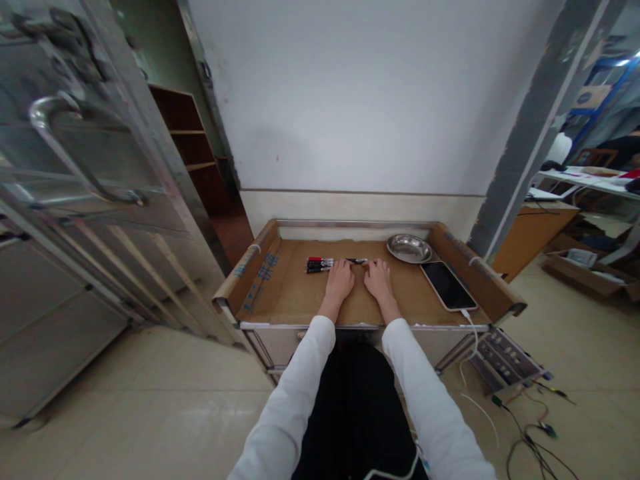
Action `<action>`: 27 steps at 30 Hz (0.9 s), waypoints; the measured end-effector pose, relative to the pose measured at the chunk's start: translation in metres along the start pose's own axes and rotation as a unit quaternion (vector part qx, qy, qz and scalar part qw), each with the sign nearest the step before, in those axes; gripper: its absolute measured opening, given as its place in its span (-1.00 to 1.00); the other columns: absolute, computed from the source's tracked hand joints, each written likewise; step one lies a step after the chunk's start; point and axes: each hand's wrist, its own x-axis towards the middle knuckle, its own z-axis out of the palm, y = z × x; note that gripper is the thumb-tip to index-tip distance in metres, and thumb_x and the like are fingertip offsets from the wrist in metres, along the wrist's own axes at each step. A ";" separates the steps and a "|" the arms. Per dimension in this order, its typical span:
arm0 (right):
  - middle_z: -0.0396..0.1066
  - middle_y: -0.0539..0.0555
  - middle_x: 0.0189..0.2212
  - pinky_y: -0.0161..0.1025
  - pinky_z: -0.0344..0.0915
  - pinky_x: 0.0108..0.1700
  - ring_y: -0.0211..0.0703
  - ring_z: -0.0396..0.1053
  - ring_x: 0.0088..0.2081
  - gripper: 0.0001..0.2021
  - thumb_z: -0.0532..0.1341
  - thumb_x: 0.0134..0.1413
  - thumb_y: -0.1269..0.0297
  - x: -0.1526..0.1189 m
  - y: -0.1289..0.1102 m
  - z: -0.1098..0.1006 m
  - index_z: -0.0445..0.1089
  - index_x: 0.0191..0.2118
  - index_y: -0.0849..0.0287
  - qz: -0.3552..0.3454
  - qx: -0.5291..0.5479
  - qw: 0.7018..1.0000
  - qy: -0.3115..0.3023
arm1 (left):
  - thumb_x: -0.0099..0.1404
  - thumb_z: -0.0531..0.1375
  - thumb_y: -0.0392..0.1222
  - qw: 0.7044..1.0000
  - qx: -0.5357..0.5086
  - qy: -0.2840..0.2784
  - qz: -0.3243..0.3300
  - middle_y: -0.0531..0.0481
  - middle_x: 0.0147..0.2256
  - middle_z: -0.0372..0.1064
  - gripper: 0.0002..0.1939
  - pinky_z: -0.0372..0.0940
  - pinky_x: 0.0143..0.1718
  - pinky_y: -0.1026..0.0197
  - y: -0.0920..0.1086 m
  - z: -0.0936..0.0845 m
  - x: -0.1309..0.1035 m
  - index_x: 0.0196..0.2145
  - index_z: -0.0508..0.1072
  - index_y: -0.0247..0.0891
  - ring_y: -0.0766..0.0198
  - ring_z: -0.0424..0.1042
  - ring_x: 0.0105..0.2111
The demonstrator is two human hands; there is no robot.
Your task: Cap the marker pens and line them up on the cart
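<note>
Sideways, black marker point(357, 261), long axis left-to-right, between hands point(340, 280)

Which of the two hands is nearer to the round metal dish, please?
The right. The right hand is to the left of the dish and closer to the person; the left hand is farther left, beyond the right one.

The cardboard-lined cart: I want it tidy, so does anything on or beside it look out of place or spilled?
Beside it, dark cables lie loose and tangled on the floor, which looks untidy. A white cord from the phone also trails over the front edge. I see no spill on the cardboard.
</note>
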 end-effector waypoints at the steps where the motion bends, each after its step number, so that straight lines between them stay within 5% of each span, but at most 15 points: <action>1: 0.28 0.23 -0.10 -0.11 0.10 -0.03 0.02 0.17 -0.05 -0.69 0.03 0.06 0.50 0.000 0.000 0.000 0.36 -0.09 0.18 0.001 0.000 1.000 -0.002 | 0.24 -0.03 -0.39 1.000 0.001 0.000 0.002 -0.21 -0.09 0.29 -0.71 0.14 0.04 0.02 0.001 -0.001 0.000 -0.09 0.32 -0.34 0.10 0.25 -0.04; 6: 0.28 0.23 -0.10 -0.12 0.11 -0.03 0.02 0.18 -0.05 -0.70 0.04 0.06 0.49 0.000 -0.001 -0.003 0.37 -0.10 0.18 0.003 0.006 1.000 -0.009 | 0.25 -0.03 -0.39 0.999 0.035 0.026 -0.028 -0.25 -0.11 0.31 -0.72 0.16 0.02 0.01 0.006 -0.008 -0.001 -0.11 0.33 -0.36 0.05 0.27 -0.05; 12: 0.26 0.15 -0.07 -0.10 0.08 0.01 -0.03 0.17 -0.02 -0.70 0.04 0.12 0.43 -0.003 -0.005 -0.009 0.41 -0.10 0.04 -0.051 0.026 0.998 -0.027 | 0.27 -0.08 -0.37 0.954 0.102 0.172 -0.223 -0.36 -0.11 0.30 -0.74 0.21 -0.08 -0.04 0.009 -0.011 -0.006 -0.15 0.32 -0.40 -0.06 0.28 -0.07; 15: 0.24 0.15 -0.05 -0.06 0.08 0.01 -0.03 0.17 -0.03 -0.71 0.03 0.18 0.33 -0.004 -0.008 -0.009 0.40 -0.06 -0.01 -0.073 0.014 0.997 -0.034 | 0.25 -0.06 -0.37 0.943 0.096 0.185 -0.258 -0.39 -0.09 0.31 -0.72 0.19 -0.04 -0.09 0.007 -0.007 -0.008 -0.11 0.30 -0.42 -0.08 0.27 -0.04; 21: 0.22 0.18 -0.05 -0.05 0.08 0.00 -0.01 0.15 -0.04 -0.70 0.03 0.20 0.26 -0.005 -0.010 -0.010 0.36 0.01 -0.02 -0.066 -0.010 0.997 -0.043 | 0.26 -0.05 -0.34 0.965 0.078 0.103 -0.229 -0.43 -0.07 0.28 -0.71 0.15 0.00 -0.12 0.008 -0.009 -0.008 -0.09 0.28 -0.46 -0.12 0.26 0.00; 27: 0.23 0.19 -0.04 -0.06 0.09 -0.01 0.01 0.16 -0.03 -0.68 0.09 0.13 0.30 -0.003 -0.009 -0.012 0.35 0.01 0.03 -0.077 0.001 0.996 -0.043 | 0.28 -0.01 -0.35 1.000 -0.011 0.005 -0.025 -0.24 -0.09 0.31 -0.73 0.17 0.02 0.00 0.008 -0.011 -0.004 -0.05 0.19 -0.34 0.07 0.32 -0.03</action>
